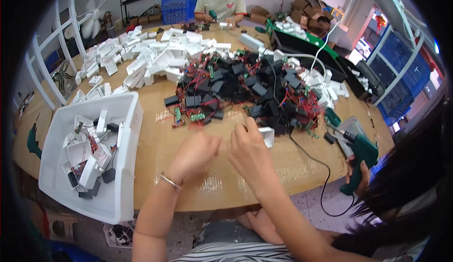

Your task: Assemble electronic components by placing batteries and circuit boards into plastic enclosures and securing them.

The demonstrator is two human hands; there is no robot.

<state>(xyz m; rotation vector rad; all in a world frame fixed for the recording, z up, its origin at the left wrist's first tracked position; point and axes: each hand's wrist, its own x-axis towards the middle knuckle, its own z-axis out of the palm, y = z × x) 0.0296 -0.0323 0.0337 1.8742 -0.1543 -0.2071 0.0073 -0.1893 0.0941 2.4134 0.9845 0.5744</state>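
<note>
My left hand (197, 152), slightly blurred and with a bracelet at the wrist, hovers over the brown table with curled fingers. What it holds, if anything, is hidden. Beside it, my right hand (247, 146) has its fingers bent around an open white plastic case (268, 137), partly hidden behind the hand. Just beyond both hands spreads a heap of black boxes (259, 89) tangled with red wires and small green circuit boards (197, 117).
White cases (155, 61) pile up at the far left. A white bin (127, 167) of assembled parts stands at the left edge. At right, a neighbour's hand (363, 179) grips a green power screwdriver (364, 151) with a trailing cable. Another person (221, 5) works across the table.
</note>
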